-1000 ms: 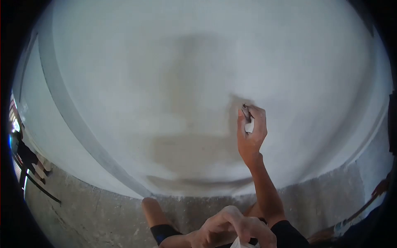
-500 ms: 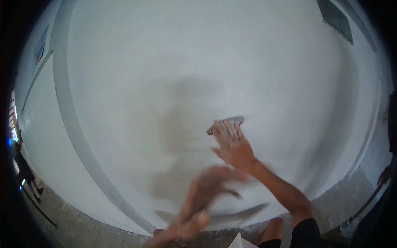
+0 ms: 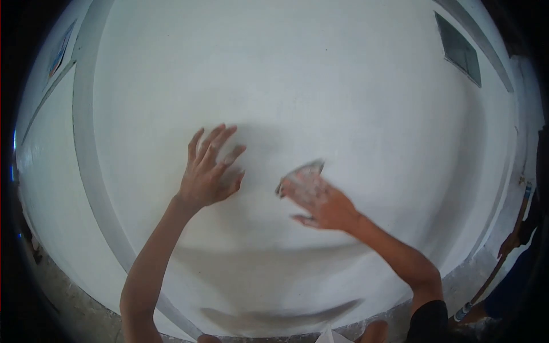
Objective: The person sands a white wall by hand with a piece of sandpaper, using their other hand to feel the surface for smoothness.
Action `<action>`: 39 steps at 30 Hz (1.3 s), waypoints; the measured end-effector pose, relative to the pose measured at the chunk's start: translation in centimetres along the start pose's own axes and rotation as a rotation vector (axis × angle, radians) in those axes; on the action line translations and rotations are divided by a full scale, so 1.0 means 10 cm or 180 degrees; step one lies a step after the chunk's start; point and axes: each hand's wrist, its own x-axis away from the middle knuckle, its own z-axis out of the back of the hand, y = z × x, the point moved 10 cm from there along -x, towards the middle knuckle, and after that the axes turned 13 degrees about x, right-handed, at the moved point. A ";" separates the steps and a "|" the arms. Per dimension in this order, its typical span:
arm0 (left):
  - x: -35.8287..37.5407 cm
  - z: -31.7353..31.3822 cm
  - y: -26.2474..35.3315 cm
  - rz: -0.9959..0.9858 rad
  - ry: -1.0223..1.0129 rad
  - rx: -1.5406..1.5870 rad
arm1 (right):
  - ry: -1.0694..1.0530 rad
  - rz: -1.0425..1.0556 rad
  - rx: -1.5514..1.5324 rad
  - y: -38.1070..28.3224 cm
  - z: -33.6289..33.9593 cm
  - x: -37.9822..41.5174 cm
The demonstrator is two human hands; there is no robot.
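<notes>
Right hand (image 3: 319,201) had hold of a thin, dark-grey, sheet-like piece (image 3: 310,167), fingers laid flat over it, whitish marks on the back of the hand. Too blurred to tell if they curled round its edge. Piece sat at the finger end, up and left of the wrist, against or just off the smooth white wall (image 3: 343,103); long axis slanted, low end left, high end right, roughly across the fingers. Left hand (image 3: 209,174) was empty, fingers spread, further left and apart from the piece; wall contact unclear. Right was plainly nearer. Wall had soft shadows under both arms. Room: dark four-sided panel (image 3: 459,47) high right, grey rough floor (image 3: 86,303) below, another person's hand (image 3: 508,246) on a long brown pole (image 3: 490,275) at far right
</notes>
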 end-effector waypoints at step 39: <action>-0.01 -0.05 -0.40 0.0520 -0.0204 -0.0554 | -0.0172 -0.0808 -0.0099 0.36 0.17 -0.36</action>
